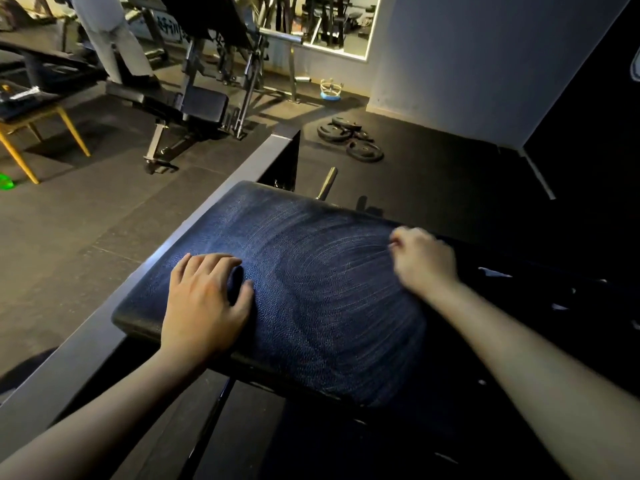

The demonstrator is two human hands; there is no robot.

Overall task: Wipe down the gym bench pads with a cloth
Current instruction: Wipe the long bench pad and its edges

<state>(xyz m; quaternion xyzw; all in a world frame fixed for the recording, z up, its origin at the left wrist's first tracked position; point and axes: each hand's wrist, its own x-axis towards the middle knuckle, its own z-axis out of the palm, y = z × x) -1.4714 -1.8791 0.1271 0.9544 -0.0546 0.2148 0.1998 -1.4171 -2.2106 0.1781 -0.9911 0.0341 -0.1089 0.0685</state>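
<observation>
A dark blue textured bench pad [311, 289] fills the middle of the view, marked with curved wet wipe streaks. My left hand [204, 303] lies flat on the pad's near left part, fingers spread and the thumb denting the padding. My right hand [424, 259] is at the pad's far right edge, blurred, with its fingers curled. Only a small pale bit of the cloth [392, 244] shows at its fingertips; the rest is hidden under the hand or lost in the dark.
A grey metal frame beam [221, 188] runs along the pad's left side. Weight plates [349, 136] lie on the floor beyond. Another bench [194, 105] and a wooden-legged stool [34, 123] stand at the left. A person's legs [114, 36] are at the back.
</observation>
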